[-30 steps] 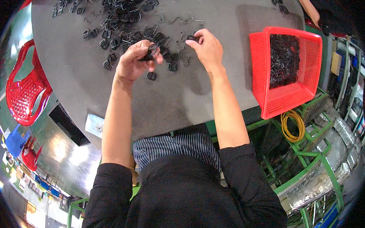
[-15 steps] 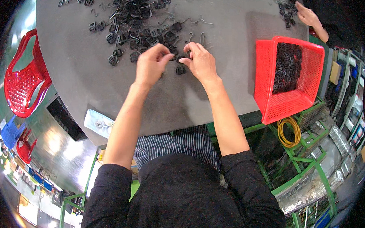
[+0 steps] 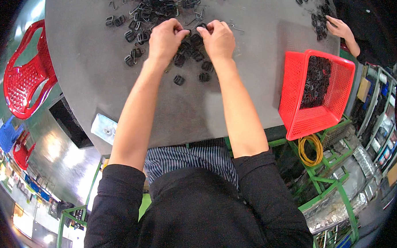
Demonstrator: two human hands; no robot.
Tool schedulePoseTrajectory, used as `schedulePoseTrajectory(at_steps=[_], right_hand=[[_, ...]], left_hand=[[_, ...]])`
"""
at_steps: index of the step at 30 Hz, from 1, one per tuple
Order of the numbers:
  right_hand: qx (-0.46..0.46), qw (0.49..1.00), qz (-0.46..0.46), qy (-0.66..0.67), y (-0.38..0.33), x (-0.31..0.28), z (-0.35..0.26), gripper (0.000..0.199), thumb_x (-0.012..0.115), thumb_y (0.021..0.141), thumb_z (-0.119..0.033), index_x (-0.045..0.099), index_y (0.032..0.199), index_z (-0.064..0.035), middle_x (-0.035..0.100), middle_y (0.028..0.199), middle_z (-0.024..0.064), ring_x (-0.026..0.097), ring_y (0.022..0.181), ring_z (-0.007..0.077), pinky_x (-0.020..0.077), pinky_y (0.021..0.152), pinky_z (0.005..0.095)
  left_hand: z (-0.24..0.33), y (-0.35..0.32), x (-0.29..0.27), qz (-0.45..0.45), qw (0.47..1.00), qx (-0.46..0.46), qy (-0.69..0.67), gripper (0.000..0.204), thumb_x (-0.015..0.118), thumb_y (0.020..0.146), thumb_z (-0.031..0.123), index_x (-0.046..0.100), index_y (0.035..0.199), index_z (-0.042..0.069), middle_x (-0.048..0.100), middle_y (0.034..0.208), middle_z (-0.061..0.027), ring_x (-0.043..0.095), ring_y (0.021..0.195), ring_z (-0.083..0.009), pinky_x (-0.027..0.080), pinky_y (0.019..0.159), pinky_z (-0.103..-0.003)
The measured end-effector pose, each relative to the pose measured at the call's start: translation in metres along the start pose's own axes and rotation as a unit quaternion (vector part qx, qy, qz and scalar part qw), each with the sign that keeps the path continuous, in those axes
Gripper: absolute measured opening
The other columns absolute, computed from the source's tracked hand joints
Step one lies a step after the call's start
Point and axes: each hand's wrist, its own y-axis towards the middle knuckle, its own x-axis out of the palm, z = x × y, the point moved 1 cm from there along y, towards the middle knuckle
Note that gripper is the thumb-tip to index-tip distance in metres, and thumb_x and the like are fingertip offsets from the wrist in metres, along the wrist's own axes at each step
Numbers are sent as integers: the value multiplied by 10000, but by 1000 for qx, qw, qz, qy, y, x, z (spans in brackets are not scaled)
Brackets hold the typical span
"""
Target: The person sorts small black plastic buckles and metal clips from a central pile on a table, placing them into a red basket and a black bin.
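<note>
Black plastic buckles (image 3: 158, 10) lie heaped at the far middle of the grey table (image 3: 163, 121), with thin metal hooks (image 3: 195, 17) among them. At the near side of the heap my left hand (image 3: 165, 42) is closed in a pinch. What sits at its fingertips is dark and too small to make out. Just to its right, my right hand (image 3: 219, 39) pinches a black buckle (image 3: 202, 26) between thumb and fingers. Below and between the hands lie several loose buckles, including one buckle (image 3: 179, 80) nearer to me.
A red plastic basket (image 3: 290, 93) holding many black pieces stands tilted at the table's right edge. Beyond it, another person's hand (image 3: 339, 29) touches a smaller pile. A pale blue tray (image 3: 103, 128) lies at the near left edge. A red chair (image 3: 26, 82) stands to the left.
Both hands have moved farther into the heap, and their fingers have closed into pinches. More loose buckles now show below them. The view has shifted slightly.
</note>
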Motion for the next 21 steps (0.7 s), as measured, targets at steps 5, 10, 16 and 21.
schedulePoseTrajectory(at_steps=[5,10,16,21], right_hand=[[188,791,-220,539,-9,-53,23,234,719,725,-229,578,837,-80,532,656,-35,470,549,40,267,396,174],[-33,975,-174,132,3,-18,5,212,711,716,-185,601,859,-74,613,789,24,571,667,138,445,571,274],[-55,979,-166,104,-1,-15,12,288,759,661,-206,591,835,-49,616,724,53,602,705,216,455,639,326],[168,798,-337,471,-30,-65,28,178,724,734,-167,591,797,-67,541,660,-26,464,574,11,280,414,174]], left_hand=[[-26,-21,-64,-168,830,-160,-507,161,671,807,219,618,842,72,589,760,-1,515,641,-73,393,511,-185],[-33,-19,-44,-167,842,-247,-449,252,689,785,291,655,872,58,626,740,9,553,666,-101,421,534,-214],[-3,-44,-11,-7,996,-55,-64,258,732,737,233,647,869,27,571,670,-6,500,611,-76,423,579,-250],[-30,-55,-64,-167,852,-232,-439,173,665,817,217,646,868,53,575,695,28,503,627,-43,381,519,-182]])
